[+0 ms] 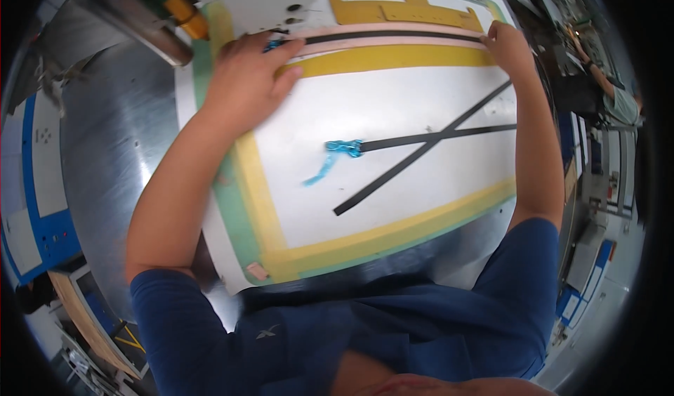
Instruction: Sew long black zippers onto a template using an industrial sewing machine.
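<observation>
A long thin black strip lies along a pale pink band near the far side of the white board. My left hand rests over the strip's left end, thumb and forefinger apart, with a scrap of blue film by its fingertips. At the right end, my right hand pinches the strip between closed fingers. Two more black strips, one slanting and one nearly level, cross on the board. Crumpled blue film clings to the level one's left end.
Beyond the strip lies a notched mustard-yellow plate; a yellow band runs on its near side. Yellow and green tape edges the board. A metal cylinder stands at the far left. Another person's arm shows at right.
</observation>
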Demonstrator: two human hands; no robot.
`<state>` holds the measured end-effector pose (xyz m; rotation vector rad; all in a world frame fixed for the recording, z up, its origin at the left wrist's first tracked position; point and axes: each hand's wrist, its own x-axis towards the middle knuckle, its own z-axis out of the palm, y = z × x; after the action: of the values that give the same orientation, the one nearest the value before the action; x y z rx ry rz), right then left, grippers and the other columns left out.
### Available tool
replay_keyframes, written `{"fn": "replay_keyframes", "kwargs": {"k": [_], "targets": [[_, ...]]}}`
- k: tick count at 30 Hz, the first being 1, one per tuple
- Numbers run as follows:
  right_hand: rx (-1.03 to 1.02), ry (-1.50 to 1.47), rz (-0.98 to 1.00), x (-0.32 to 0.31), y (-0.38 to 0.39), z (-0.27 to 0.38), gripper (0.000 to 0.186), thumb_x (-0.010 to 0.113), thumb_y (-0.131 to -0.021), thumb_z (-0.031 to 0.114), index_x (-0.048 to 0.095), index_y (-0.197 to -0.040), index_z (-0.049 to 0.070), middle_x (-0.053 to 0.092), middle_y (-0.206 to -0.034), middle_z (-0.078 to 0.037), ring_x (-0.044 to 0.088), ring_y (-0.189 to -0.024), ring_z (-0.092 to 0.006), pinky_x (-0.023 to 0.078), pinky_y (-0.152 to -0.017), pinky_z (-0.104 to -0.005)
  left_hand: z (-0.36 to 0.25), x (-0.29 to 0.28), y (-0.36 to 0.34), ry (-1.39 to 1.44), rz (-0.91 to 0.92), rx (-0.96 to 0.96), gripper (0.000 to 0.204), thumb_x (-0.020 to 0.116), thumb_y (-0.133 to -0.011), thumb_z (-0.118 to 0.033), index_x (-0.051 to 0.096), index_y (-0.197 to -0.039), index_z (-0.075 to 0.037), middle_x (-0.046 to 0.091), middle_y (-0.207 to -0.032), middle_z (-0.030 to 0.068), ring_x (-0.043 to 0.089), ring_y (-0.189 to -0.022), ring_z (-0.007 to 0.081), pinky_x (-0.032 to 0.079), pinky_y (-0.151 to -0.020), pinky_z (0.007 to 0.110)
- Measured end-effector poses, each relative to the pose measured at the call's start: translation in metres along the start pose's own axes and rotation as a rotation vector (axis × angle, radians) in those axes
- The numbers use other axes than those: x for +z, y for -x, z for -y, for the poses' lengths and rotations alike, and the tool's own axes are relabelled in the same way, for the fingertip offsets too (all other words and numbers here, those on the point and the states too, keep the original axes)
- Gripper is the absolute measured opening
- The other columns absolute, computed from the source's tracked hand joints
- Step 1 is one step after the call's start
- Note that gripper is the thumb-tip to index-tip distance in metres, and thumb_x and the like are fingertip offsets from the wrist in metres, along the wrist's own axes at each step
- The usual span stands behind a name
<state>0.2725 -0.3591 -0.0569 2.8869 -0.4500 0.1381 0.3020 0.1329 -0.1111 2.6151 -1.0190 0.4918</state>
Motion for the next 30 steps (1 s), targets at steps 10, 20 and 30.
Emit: {"fn": "replay_keyframes", "kwargs": {"k": [10, 20, 30], "targets": [[-0.497, -0.595, 0.017, -0.073, 0.072, 0.218, 0.032, 0.075, -0.093, 0.034, 0.072, -0.095, 0.002, 0.072, -0.093, -0.018, 0.07, -0.093, -0.0365, 0.054, -0.083, -0.0458, 0.003, -0.017, 0.005, -0.015, -0.054, 0.112, 0.022, 0.069, -0.093, -0.015, 0.077, -0.112, -0.007, 0.074, -0.115, 0.0084, 0.065, -0.113, 0.0304, 0.047, -0.102, 0.045], [-0.608, -0.622, -0.112, -0.032, 0.084, 0.247, 0.019, 0.071, -0.095, 0.023, 0.072, -0.105, 0.008, 0.067, -0.105, -0.01, 0.071, -0.092, -0.0318, 0.058, -0.079, -0.0422, -0.007, -0.02, 0.004, 0.053, -0.085, 0.02, 0.039, 0.078, -0.085, -0.025, 0.074, -0.119, -0.006, 0.069, -0.121, 0.0125, 0.063, -0.114, 0.0344, 0.049, -0.099, 0.044], [-0.649, -0.591, -0.123, -0.029, 0.085, 0.248, 0.017, 0.07, -0.093, 0.019, 0.075, -0.104, 0.008, 0.066, -0.101, -0.01, 0.071, -0.091, -0.0321, 0.058, -0.078, -0.0434, -0.005, -0.021, 0.001, -0.034, 0.077, 0.012, 0.055, 0.078, -0.085, -0.036, 0.071, -0.129, -0.004, 0.068, -0.126, 0.0122, 0.063, -0.118, 0.0323, 0.048, -0.102, 0.046]]}}
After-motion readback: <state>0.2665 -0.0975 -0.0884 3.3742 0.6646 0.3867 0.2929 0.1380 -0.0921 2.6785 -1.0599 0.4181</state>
